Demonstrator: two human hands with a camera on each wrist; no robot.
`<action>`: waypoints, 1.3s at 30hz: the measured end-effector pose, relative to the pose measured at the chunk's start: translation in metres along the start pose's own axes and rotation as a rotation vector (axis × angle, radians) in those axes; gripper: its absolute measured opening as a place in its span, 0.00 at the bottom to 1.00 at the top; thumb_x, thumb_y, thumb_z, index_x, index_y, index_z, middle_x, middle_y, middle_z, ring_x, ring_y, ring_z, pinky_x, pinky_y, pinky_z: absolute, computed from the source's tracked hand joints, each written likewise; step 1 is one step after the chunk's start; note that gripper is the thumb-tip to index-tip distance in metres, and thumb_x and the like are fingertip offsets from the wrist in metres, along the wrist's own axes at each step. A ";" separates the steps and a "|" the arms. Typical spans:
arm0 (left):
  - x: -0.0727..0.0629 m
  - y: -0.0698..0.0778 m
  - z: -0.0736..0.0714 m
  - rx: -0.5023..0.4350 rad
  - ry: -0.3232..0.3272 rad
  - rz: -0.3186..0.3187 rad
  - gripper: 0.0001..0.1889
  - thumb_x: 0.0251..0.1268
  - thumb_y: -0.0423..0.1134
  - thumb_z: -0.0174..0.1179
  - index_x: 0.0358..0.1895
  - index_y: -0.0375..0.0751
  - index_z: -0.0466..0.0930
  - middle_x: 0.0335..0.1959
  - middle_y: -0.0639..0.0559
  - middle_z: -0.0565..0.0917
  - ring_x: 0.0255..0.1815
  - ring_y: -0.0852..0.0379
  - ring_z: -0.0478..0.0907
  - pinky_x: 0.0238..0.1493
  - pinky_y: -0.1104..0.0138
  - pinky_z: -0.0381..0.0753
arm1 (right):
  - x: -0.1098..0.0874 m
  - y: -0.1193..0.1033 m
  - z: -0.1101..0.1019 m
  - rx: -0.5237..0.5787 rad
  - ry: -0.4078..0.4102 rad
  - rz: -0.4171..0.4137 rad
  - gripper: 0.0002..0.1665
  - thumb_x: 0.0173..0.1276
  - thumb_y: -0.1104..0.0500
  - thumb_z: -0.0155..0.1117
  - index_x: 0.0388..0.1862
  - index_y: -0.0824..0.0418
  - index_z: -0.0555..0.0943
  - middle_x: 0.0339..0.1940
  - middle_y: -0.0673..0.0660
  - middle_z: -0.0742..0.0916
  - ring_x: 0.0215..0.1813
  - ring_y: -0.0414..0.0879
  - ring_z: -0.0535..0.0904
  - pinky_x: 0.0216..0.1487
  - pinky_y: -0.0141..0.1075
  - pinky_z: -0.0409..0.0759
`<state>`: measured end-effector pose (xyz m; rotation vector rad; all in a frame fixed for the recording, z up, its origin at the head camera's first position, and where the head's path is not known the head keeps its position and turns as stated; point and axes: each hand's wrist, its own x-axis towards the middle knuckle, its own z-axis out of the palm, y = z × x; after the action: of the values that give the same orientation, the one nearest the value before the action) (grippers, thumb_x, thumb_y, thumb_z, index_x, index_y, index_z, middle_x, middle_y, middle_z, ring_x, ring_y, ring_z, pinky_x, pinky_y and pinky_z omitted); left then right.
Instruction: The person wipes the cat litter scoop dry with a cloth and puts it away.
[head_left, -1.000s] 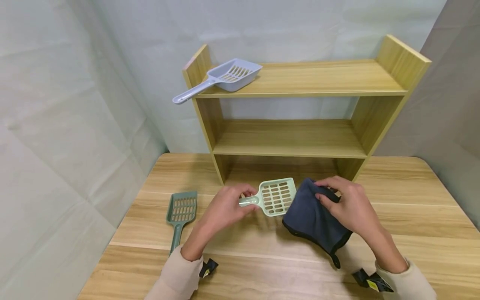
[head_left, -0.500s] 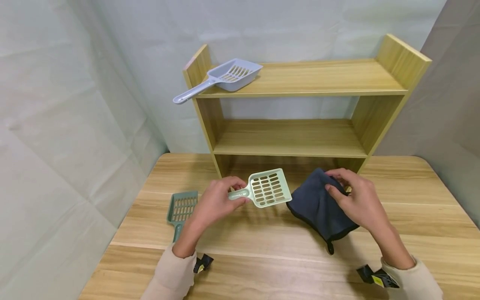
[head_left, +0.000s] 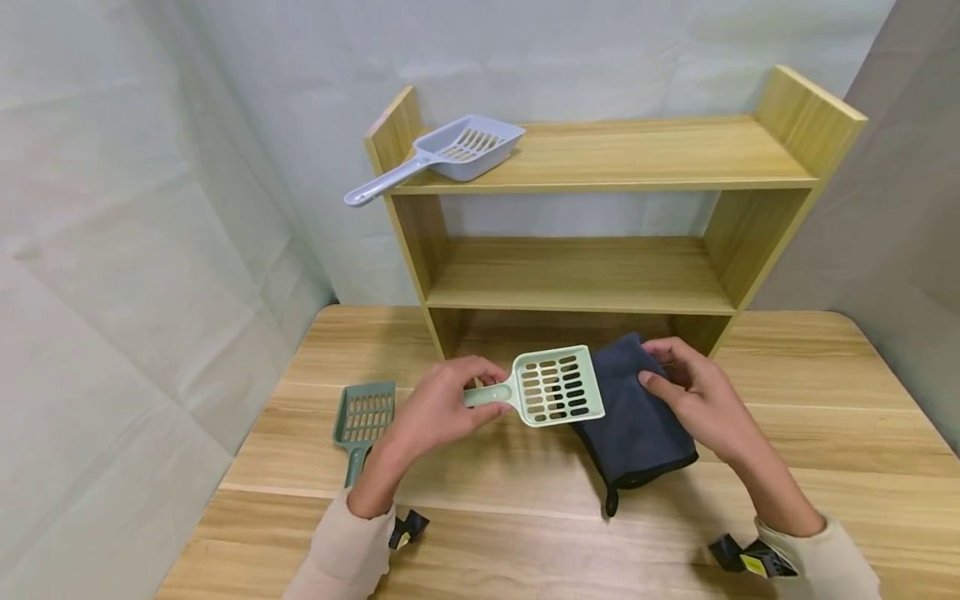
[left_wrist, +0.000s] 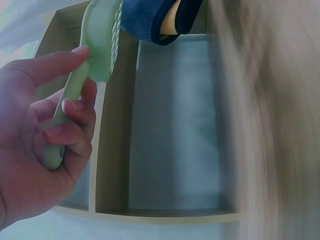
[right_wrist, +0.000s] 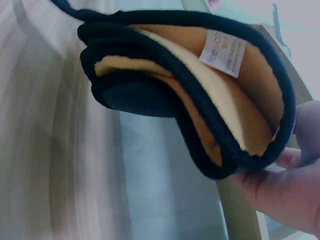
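Observation:
My left hand (head_left: 446,404) grips the handle of a pale green slotted litter scoop (head_left: 536,387), held above the table with its head pointing right. In the left wrist view the fingers curl round the scoop's handle (left_wrist: 67,102). My right hand (head_left: 701,396) pinches a folded dark blue cloth (head_left: 637,425) with black edging and a hanging loop. The right wrist view shows the cloth's (right_wrist: 195,75) orange inner side and a white label. The scoop's front edge overlaps the cloth in the head view; whether they touch I cannot tell.
A wooden shelf unit (head_left: 585,300) stands at the back of the table (head_left: 480,542). On its top board lies a lavender litter scoop (head_left: 468,150), handle jutting past the left end. A dark green litter scoop (head_left: 365,417) lies on the table at left, partly behind my left forearm.
Both hands first shifted apart, the scoop going left and the cloth right. Since then the scoop has come back rightward over the cloth's left edge, and the cloth's lower part has swung left.

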<state>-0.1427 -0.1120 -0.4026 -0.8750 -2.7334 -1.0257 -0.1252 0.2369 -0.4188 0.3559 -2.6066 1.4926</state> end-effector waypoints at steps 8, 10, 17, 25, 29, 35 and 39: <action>0.002 -0.002 0.004 -0.012 -0.008 0.060 0.15 0.62 0.37 0.80 0.50 0.42 0.90 0.41 0.54 0.91 0.42 0.59 0.86 0.46 0.66 0.83 | -0.001 -0.002 0.003 0.264 -0.105 0.059 0.23 0.83 0.63 0.61 0.72 0.64 0.75 0.57 0.50 0.86 0.52 0.37 0.83 0.52 0.29 0.82; 0.002 -0.002 0.005 -0.020 -0.002 0.072 0.15 0.62 0.37 0.80 0.50 0.42 0.90 0.42 0.53 0.91 0.42 0.59 0.86 0.47 0.65 0.84 | -0.001 -0.002 0.003 0.366 -0.136 0.060 0.21 0.83 0.63 0.61 0.71 0.62 0.75 0.54 0.45 0.87 0.51 0.38 0.85 0.50 0.31 0.85; 0.003 -0.002 0.005 -0.063 0.029 0.094 0.16 0.60 0.35 0.79 0.52 0.41 0.92 0.41 0.52 0.92 0.41 0.59 0.86 0.45 0.66 0.86 | 0.000 -0.001 0.001 0.689 -0.244 0.097 0.18 0.84 0.65 0.58 0.67 0.52 0.77 0.53 0.48 0.88 0.47 0.43 0.90 0.43 0.39 0.90; 0.003 -0.002 0.005 -0.080 0.039 0.104 0.16 0.61 0.35 0.79 0.53 0.41 0.92 0.41 0.52 0.92 0.39 0.60 0.85 0.43 0.67 0.85 | 0.000 -0.002 0.001 0.781 -0.253 0.161 0.19 0.84 0.65 0.57 0.67 0.49 0.78 0.53 0.47 0.87 0.47 0.43 0.90 0.43 0.39 0.90; 0.004 -0.002 0.006 -0.089 0.041 0.103 0.16 0.62 0.36 0.78 0.53 0.41 0.92 0.41 0.52 0.92 0.39 0.61 0.84 0.42 0.67 0.85 | -0.001 -0.002 0.001 0.810 -0.259 0.181 0.19 0.84 0.65 0.57 0.67 0.48 0.78 0.53 0.47 0.87 0.46 0.43 0.90 0.43 0.39 0.91; 0.004 -0.001 0.007 -0.101 0.054 0.113 0.16 0.60 0.36 0.79 0.52 0.42 0.92 0.40 0.53 0.92 0.38 0.61 0.84 0.41 0.68 0.85 | -0.001 -0.003 0.002 0.824 -0.270 0.195 0.20 0.84 0.65 0.57 0.68 0.48 0.77 0.54 0.47 0.87 0.47 0.43 0.90 0.44 0.38 0.91; 0.005 0.001 0.010 -0.116 0.057 0.150 0.17 0.58 0.34 0.80 0.51 0.40 0.92 0.40 0.51 0.92 0.39 0.59 0.85 0.40 0.68 0.84 | -0.001 -0.003 0.008 0.815 -0.296 0.190 0.20 0.84 0.64 0.57 0.69 0.49 0.76 0.55 0.49 0.88 0.49 0.44 0.91 0.45 0.39 0.91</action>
<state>-0.1456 -0.1025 -0.4082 -1.0326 -2.5388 -1.1687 -0.1231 0.2286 -0.4202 0.4239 -2.1153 2.7140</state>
